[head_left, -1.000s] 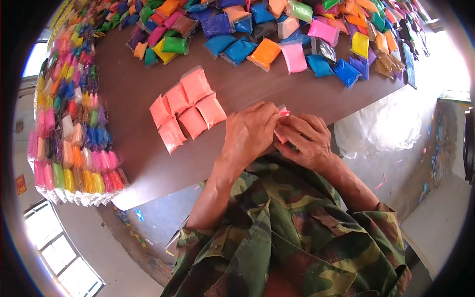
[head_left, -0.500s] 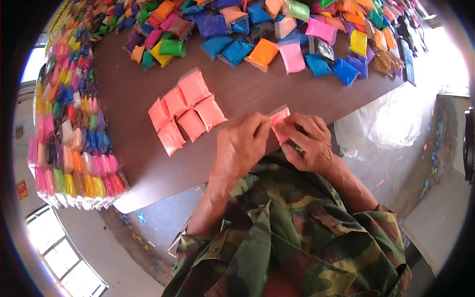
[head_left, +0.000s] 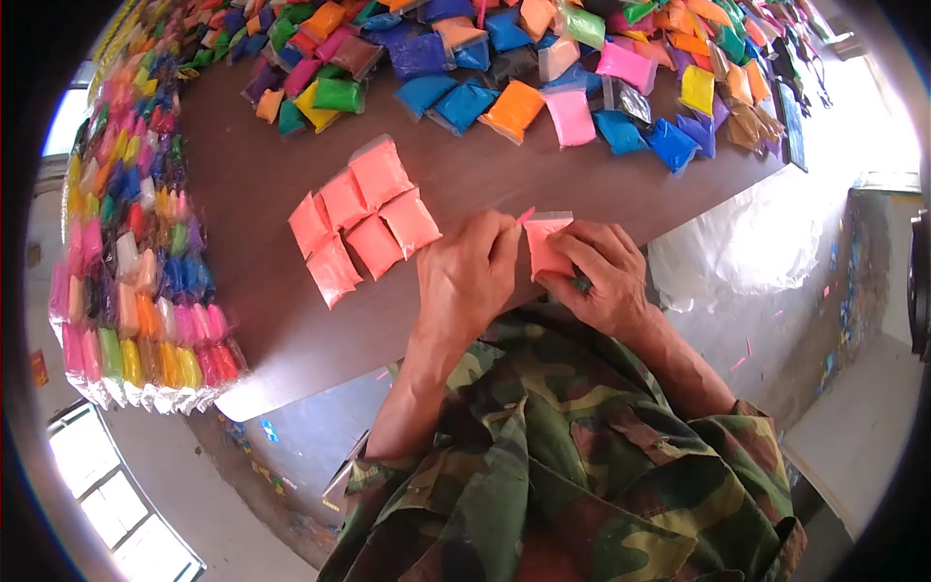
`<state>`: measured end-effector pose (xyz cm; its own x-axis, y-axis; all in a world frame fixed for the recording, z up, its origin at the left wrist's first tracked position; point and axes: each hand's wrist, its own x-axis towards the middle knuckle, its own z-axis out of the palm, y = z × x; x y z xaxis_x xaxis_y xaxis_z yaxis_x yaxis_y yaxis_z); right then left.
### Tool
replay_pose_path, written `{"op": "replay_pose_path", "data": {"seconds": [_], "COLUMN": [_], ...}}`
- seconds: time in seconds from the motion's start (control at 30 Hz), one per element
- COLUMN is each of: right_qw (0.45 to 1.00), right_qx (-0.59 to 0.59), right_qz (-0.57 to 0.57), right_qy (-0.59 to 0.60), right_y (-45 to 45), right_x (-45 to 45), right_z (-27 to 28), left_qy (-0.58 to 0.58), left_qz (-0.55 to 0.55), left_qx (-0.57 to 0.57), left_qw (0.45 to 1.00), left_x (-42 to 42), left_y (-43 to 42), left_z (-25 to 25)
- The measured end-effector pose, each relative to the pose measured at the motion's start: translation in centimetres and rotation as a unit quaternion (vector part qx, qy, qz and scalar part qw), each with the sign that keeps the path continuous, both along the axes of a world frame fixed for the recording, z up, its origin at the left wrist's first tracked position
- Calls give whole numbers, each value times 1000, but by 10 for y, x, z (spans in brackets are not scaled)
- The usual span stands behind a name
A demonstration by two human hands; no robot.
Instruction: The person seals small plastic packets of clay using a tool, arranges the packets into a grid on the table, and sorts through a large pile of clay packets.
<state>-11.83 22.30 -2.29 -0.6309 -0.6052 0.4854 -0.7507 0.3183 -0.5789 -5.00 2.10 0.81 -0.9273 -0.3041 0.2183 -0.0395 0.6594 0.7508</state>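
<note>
My right hand (head_left: pixel 611 281) pinches a small clear bag of coral-pink clay-like filling (head_left: pixel 546 250) by its right side, near the table's front edge. Just left of it, my left hand (head_left: pixel 467 267) is closed, and a thin bright pink strip (head_left: pixel 526 215) sticks out from its fingertips. The strip lies close to the bag's upper left corner; whether they touch, I cannot tell. Beyond my left hand, several matching coral bags (head_left: pixel 371 245) lie in two rows on the brown table (head_left: pixel 252 194).
Many coloured bags (head_left: pixel 514 109) are heaped along the table's far side. Stacked rows of multicoloured packets (head_left: pixel 145 281) line the left end. A clear plastic sheet or bag (head_left: pixel 732 242) hangs past the right edge, and pink scraps (head_left: pixel 739 363) lie on the floor.
My left hand has drawn slightly left, away from the bag, with the pink strip now showing at its fingertips. More of the bag's front is visible in my right hand.
</note>
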Motion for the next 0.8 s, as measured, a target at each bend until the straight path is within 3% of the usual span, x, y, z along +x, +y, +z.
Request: {"op": "replay_pose_path", "data": {"seconds": [0.1,0.2,0.5,0.8], "right_qw": [1000,1000,999,999], "right_qx": [-19,-24,-1,0], "right_qz": [-6,1,10,-6], "right_qy": [5,5,31,38], "right_y": [0,2,3,-2], "right_x": [-2,-3,-5,-2], "right_z": [-3,-3,-2,1], "left_qy": [-52,4,8,10], "left_qz": [-11,-36,-4,11], "left_qx": [65,-6,-51,2], "left_qw": [996,999,999,1000], "left_x": [18,19,-3,37], "left_y": [14,16,6,27], "left_z": [9,-6,-16,-11]}}
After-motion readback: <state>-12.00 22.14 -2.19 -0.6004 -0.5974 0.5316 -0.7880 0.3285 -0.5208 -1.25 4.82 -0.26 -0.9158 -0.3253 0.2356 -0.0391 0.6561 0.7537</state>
